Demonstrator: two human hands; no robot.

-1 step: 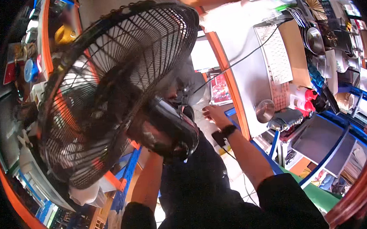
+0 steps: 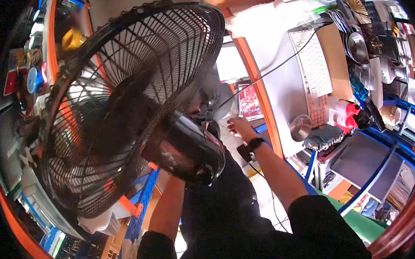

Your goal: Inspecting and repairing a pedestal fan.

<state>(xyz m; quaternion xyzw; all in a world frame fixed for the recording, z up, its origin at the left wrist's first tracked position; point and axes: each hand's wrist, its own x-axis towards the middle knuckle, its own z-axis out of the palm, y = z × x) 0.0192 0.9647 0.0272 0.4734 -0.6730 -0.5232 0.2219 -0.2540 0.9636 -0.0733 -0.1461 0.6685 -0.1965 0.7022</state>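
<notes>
A big black fan with a round wire cage (image 2: pixel 134 110) fills the middle of the view, tilted, its dark motor housing (image 2: pixel 189 150) toward me. My left forearm (image 2: pixel 167 214) rises under the housing, and the hand itself is hidden behind it. My right hand (image 2: pixel 238 127), a black band (image 2: pixel 255 144) on its wrist, reaches to the back of the fan beside the housing. A black cable (image 2: pixel 271 72) runs from there across the desk. Whether the fingers grip anything is hidden.
To the right, a grey desk (image 2: pixel 282 90) with an orange edge carries a white keyboard (image 2: pixel 311 69), a metal bowl (image 2: pixel 301 127) and red-capped bottles (image 2: pixel 346 112). Cluttered shelves with a yellow object (image 2: pixel 72 39) stand at left. Blue frames (image 2: pixel 140 201) lie below.
</notes>
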